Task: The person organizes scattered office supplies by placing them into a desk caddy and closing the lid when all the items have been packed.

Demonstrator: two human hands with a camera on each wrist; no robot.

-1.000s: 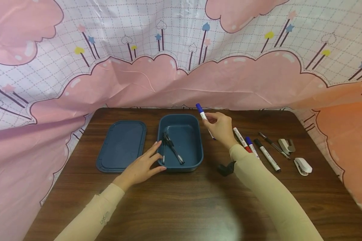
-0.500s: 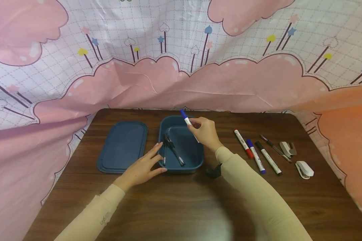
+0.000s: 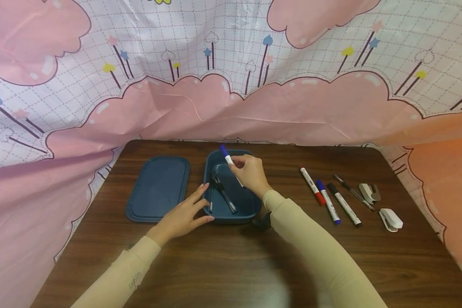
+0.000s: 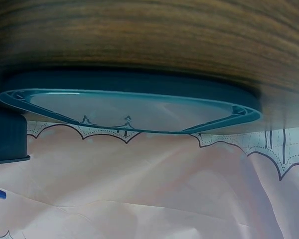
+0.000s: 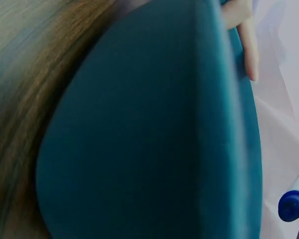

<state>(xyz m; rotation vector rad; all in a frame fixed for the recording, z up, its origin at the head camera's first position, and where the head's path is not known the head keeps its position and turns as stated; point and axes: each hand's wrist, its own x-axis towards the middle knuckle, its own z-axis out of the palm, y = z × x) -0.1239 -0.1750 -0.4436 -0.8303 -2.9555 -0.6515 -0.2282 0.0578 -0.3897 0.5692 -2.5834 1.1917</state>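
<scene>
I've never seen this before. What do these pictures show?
There's no robot here, just a person's left hand and right hand. The wide picture comes from a camera on the head; the two close-ups come from one on each wrist. On the table are an open blue box with two pens inside, and a flat blue lid to the left. To the right lie three markers, another pen and two stapler-like things. The right hand holds a blue-capped marker over the box; the left hand is at its left side.
</scene>
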